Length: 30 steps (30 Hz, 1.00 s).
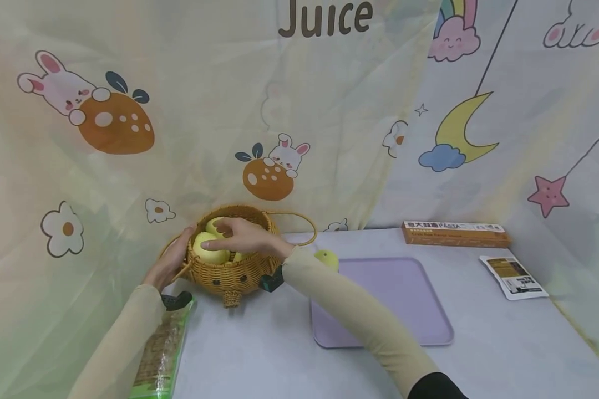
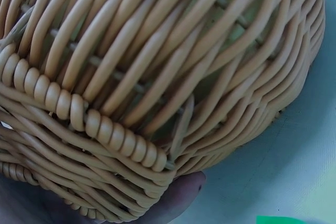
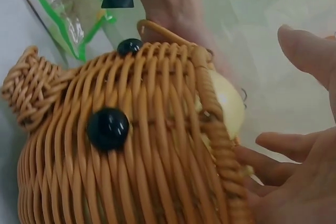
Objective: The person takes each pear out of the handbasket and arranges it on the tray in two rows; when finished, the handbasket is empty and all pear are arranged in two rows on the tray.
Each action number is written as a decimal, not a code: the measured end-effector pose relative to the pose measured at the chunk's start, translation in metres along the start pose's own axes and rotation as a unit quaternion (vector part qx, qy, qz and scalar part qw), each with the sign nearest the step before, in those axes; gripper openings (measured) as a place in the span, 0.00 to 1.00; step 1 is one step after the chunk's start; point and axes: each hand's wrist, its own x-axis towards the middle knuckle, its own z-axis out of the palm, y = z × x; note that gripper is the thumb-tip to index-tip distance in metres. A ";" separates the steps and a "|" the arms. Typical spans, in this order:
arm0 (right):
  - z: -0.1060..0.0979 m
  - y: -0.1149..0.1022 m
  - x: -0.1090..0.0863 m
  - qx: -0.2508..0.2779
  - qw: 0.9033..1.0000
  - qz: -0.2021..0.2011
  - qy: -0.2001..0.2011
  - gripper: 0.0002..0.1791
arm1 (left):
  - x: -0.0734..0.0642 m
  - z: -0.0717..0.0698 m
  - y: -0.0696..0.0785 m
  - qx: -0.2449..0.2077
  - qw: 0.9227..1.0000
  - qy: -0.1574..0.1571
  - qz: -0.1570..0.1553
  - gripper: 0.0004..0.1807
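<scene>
A wicker basket (image 1: 229, 271) with dark button eyes and a woven snout stands near the far edge of the bench (image 1: 259, 360), left of its middle, with round pale-yellow fruits (image 1: 212, 254) inside. The left hand (image 1: 172, 260) holds the basket's left side, its grip curved against the wicker by the looped handle. The right hand (image 1: 247, 235) hovers over the basket's mouth, its grip spread wide, thumb apart from the fingers, with hold of nothing; whether a fingertip brushes a fruit I cannot tell. A yellow-green fruit (image 1: 329, 257), half hidden by the right sleeve, sits at the far left corner of the lilac tray (image 1: 394, 288). A brown box (image 1: 456, 237) lies along the bench's far edge, toward the far right corner; a pouch (image 1: 514, 277) lies by the right edge. A green-edged packet (image 1: 162, 352) lies toward the near left corner.
</scene>
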 end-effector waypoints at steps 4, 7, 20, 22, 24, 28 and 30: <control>0.009 0.001 0.006 -0.009 1.000 0.006 -0.001 0.43 | 0.001 0.002 0.000 0.006 1.000 0.000 0.005 0.55; 0.013 0.003 0.011 -0.020 1.000 0.011 0.006 0.42 | 0.001 0.002 0.000 0.005 1.000 -0.004 0.009 0.54; 0.025 0.012 0.032 0.034 0.998 0.058 0.002 0.44 | 0.001 0.001 -0.003 0.006 1.000 -0.009 0.002 0.57; 0.025 0.013 0.034 0.036 0.998 0.059 0.000 0.45 | 0.002 0.001 -0.003 0.005 1.000 -0.008 0.002 0.56; 0.025 0.013 0.036 0.037 0.998 0.058 0.002 0.45 | 0.001 0.000 -0.002 0.007 1.000 -0.002 -0.001 0.56; 0.024 0.014 0.038 0.040 0.997 0.062 0.005 0.46 | -0.001 0.000 -0.001 0.006 1.000 0.000 -0.001 0.57; 0.025 0.016 0.039 0.033 0.997 0.065 0.008 0.47 | -0.001 0.001 0.000 0.008 1.000 0.001 -0.003 0.57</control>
